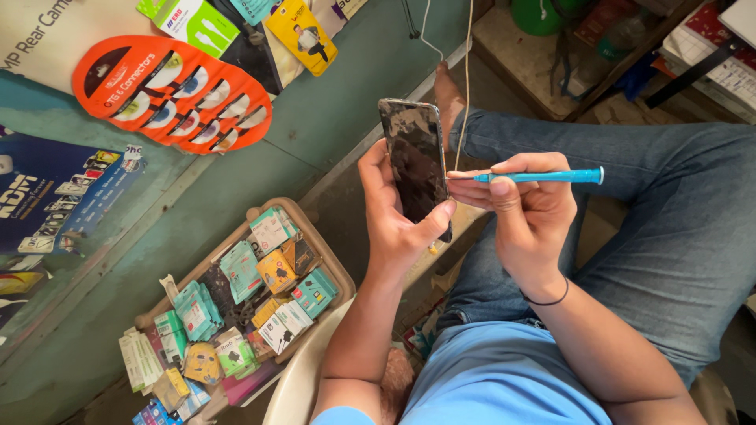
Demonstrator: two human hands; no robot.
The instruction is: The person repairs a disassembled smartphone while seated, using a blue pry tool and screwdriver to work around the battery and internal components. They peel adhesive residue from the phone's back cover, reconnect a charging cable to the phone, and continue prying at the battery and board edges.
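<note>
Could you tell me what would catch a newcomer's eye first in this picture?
At the centre, the left hand holds a dark smartphone upright, its screen smeared and scuffed, while the right hand points a slim blue screwdriver at its right edge. To the upper left, an orange display card of small connectors hangs on the green wall. Below it, a tan tray on the floor brims with small packaged accessories.

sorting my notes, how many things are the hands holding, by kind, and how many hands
hands: 2, left hand and right hand
phones: 1, dark phone in the left hand
tools: 1, blue-handled tool in the right hand, tip at the phone's edge
total: 4
</note>
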